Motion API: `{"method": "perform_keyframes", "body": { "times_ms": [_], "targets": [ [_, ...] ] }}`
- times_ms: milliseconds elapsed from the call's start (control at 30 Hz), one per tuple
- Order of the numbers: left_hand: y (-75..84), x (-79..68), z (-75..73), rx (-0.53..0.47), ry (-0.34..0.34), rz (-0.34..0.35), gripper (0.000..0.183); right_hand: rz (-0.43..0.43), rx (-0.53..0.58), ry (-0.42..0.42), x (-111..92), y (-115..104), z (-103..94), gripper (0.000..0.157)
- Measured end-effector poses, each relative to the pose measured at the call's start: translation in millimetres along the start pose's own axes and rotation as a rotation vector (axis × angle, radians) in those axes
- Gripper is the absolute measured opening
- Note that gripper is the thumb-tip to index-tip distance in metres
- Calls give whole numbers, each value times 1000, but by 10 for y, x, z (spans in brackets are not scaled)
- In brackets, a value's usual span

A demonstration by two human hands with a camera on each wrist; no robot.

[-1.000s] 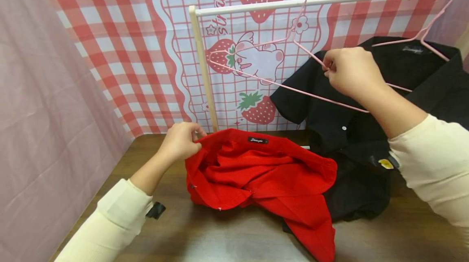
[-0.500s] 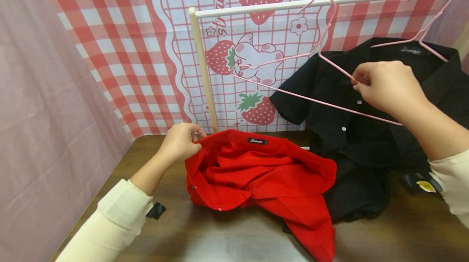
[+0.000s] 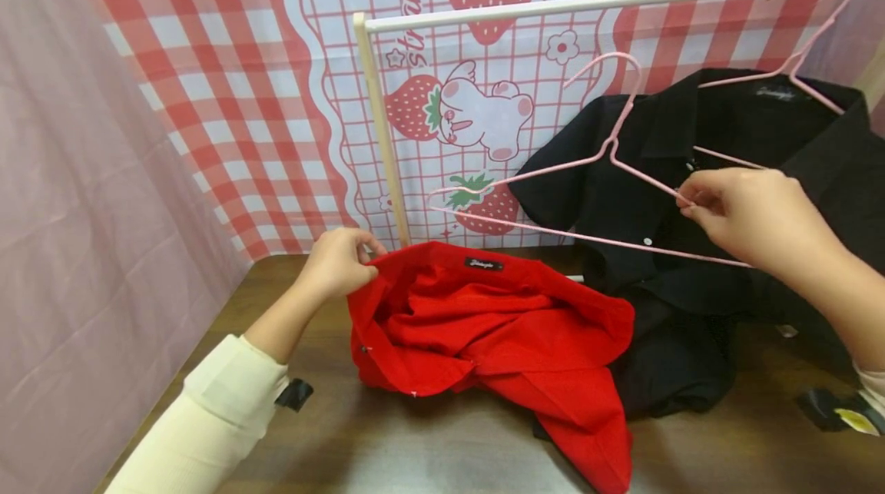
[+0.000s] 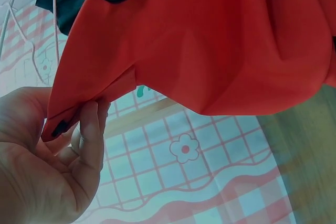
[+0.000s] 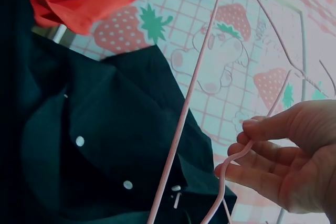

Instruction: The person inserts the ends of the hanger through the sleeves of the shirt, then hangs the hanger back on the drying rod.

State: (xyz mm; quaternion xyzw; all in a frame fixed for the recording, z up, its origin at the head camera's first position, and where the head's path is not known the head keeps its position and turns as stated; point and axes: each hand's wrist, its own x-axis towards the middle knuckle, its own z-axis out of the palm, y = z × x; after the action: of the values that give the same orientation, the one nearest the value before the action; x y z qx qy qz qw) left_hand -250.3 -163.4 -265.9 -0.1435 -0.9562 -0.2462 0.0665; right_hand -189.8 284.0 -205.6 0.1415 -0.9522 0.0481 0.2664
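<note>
A red garment [image 3: 498,325] with a black neck label lies bunched over the wooden table, its neckline facing up. My left hand [image 3: 343,262] pinches the left end of its collar edge; the left wrist view shows the cloth [image 4: 184,51] between thumb and fingers, a black button above. My right hand [image 3: 760,213] pinches the right shoulder of a pink clothes hanger [image 3: 553,169], held bare in front of a black shirt. In the right wrist view the hanger wire [image 5: 244,153] runs between thumb and fingers. The hanger's hook stands below the rail, off it.
A white rail [image 3: 484,15] on a wooden post [image 3: 379,125] crosses the back. The black shirt [image 3: 622,171] hangs from another pink hanger [image 3: 805,56] at the right. A strawberry-print cloth covers the wall, and a pink curtain [image 3: 104,210] hangs at left.
My right hand has moved right and down with the pink hanger, whose hook has gone from rail height to below the rail. My left hand and the red garment stay almost still.
</note>
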Motion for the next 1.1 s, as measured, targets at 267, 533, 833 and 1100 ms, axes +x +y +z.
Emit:
{"method": "perform_keyframes", "body": {
  "times_ms": [267,533,833,1100],
  "targets": [
    [18,18,-2,7,18,-30,18,-158,72,-64,-183,-141,206,17],
    [101,-13,4,41,75,21,17,-197,157,-259,-183,-416,466,16],
    [300,-161,56,94,151,75,18,-180,350,-405,-147,-686,736,16],
    [430,-299,158,157,225,208,20,-131,506,-470,-123,-838,852,19]
  ]
}}
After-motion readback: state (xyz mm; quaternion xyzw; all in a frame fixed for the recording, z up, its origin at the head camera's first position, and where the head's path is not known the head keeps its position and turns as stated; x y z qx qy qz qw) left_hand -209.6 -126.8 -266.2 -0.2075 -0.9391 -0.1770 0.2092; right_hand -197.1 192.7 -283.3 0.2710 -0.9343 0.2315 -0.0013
